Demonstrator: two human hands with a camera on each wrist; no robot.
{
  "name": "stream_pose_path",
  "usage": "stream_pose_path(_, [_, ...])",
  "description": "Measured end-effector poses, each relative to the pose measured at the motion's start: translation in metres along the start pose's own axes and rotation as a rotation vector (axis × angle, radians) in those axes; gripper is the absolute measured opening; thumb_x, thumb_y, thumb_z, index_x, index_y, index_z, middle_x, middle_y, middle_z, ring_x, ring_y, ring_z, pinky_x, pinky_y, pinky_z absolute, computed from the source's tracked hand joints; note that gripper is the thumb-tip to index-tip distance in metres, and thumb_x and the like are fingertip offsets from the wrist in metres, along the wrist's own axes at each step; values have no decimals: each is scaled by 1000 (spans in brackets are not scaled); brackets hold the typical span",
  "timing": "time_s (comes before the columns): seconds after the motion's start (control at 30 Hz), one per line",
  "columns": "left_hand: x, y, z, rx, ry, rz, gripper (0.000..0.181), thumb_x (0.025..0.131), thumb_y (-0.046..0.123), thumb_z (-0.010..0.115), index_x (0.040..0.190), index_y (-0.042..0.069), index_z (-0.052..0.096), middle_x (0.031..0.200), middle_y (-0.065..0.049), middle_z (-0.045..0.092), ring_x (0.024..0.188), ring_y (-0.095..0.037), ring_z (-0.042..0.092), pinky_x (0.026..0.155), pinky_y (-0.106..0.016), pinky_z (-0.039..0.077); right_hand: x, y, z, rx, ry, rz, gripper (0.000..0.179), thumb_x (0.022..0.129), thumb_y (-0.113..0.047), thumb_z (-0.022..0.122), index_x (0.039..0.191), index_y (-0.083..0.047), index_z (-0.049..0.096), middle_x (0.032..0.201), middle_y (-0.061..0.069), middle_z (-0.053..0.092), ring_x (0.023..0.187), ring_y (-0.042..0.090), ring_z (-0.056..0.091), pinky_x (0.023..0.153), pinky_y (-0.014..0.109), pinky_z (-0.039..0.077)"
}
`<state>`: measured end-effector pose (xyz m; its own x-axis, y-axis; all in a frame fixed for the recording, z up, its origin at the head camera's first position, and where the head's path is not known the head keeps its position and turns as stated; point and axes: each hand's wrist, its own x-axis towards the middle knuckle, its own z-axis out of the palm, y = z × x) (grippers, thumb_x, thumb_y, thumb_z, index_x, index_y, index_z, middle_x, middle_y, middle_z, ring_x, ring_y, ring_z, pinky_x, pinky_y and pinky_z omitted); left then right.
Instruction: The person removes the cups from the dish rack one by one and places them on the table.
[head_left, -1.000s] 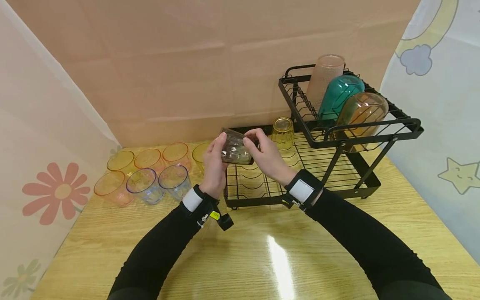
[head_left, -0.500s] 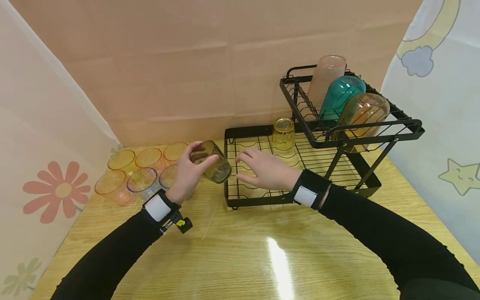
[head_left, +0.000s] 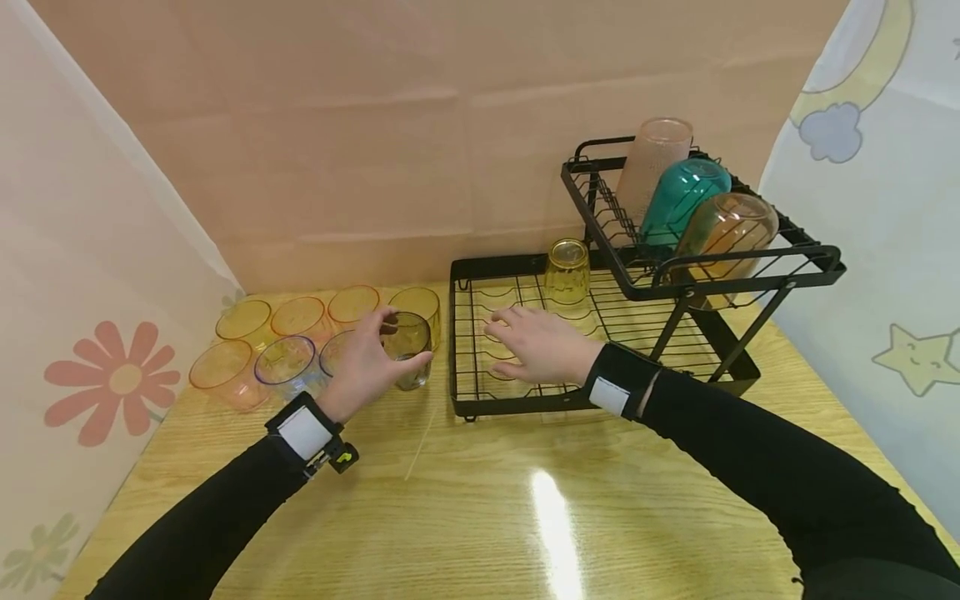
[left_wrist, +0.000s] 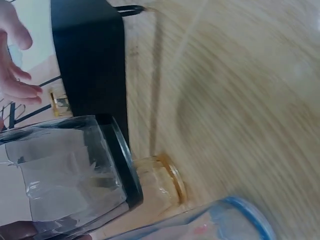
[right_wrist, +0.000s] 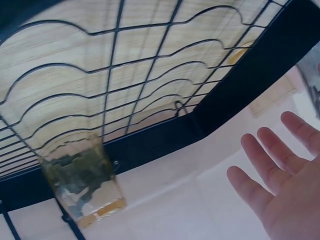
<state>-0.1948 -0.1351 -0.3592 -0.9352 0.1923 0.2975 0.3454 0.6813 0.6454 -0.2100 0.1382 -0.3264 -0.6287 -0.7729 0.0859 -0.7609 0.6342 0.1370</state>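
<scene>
My left hand grips a dark grey-brown tumbler, thumb on the near side and fingers on the far side. The tumbler is upright with its rim up, at the right end of the glasses; whether its base touches the table I cannot tell. It fills the lower left of the left wrist view, the tumbler wall seen close. Over the left part of the black dish rack hovers my right hand, holding nothing. In the right wrist view its fingers are extended and spread.
Left of the rack stand several upright glasses, including a blue-rimmed glass, an orange glass and a yellow glass. An upside-down yellow glass sits in the lower rack. The upper tier holds a pink glass, teal glass and amber glass.
The tumbler, first held on its side by both hands, has moved left in my left hand and turned rim up. My right hand has let go and lowered over the rack.
</scene>
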Motion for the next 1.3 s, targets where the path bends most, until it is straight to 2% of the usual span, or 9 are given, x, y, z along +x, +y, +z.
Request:
stream_pose_path(0.1, [0,-5,5,79,5,43,81,69,56,68,125,5,41,111,-10,48,101,-25,46,82,-39,40,0,7,3,-15,-3,36,56,89,-49,47,129,-10,45,124,11,46,108,26,49,85,41,42])
stream_pose_path(0.2, [0,-8,9,197,6,103,82,70,58,67,125,4,39,110,-11,47,98,-25,47,79,-38,42,0,13,6,-15,-5,82,56,88,-48,51,128,-10,46,124,11,46,106,26,49,83,41,43])
stream_pose_path(0.33, [0,-12,13,346,3,180,83,70,57,66,125,1,38,110,-14,45,85,-25,49,66,-36,46,2,17,7,-22,-6,115,59,87,-52,50,128,-9,47,123,12,47,106,25,49,82,40,44])
stream_pose_path(0.4, [-1,-15,16,392,5,199,83,71,58,64,125,1,38,109,-15,46,83,-24,50,64,-36,46,3,17,6,-29,-9,120,60,87,-54,48,128,-10,47,122,12,47,107,25,49,83,40,43])
stream_pose_path(0.57, [0,-22,22,420,6,204,83,73,61,60,126,1,38,107,-14,49,93,-27,50,85,-49,36,6,14,2,-55,-6,133,59,87,-54,48,126,-10,46,118,11,49,102,25,51,79,39,45])
stream_pose_path(0.67, [0,-24,24,444,1,197,83,74,63,58,127,2,38,107,-14,49,97,-29,49,91,-55,27,8,13,-3,-54,-8,159,58,87,-53,48,126,-10,46,117,11,48,100,25,50,76,38,45])
stream_pose_path(0.83, [1,-27,27,521,11,220,84,77,65,54,127,0,37,107,-16,49,96,-30,48,92,-53,25,13,16,-9,-43,-35,216,60,88,-52,47,128,-9,44,122,13,44,107,27,47,79,42,44])
stream_pose_path(1.03, [0,-26,28,610,24,261,85,81,65,46,126,-6,37,105,-21,50,96,-34,48,92,-54,25,20,22,-13,-40,-40,287,59,88,-52,48,129,-9,44,121,13,44,105,28,46,73,40,45])
stream_pose_path(1.3, [-1,-20,18,723,-43,256,93,80,72,41,132,-5,35,112,-24,52,105,-38,48,94,-57,25,29,27,-19,-4,-55,385,61,88,-50,50,131,-9,41,125,16,41,112,31,42,79,42,43])
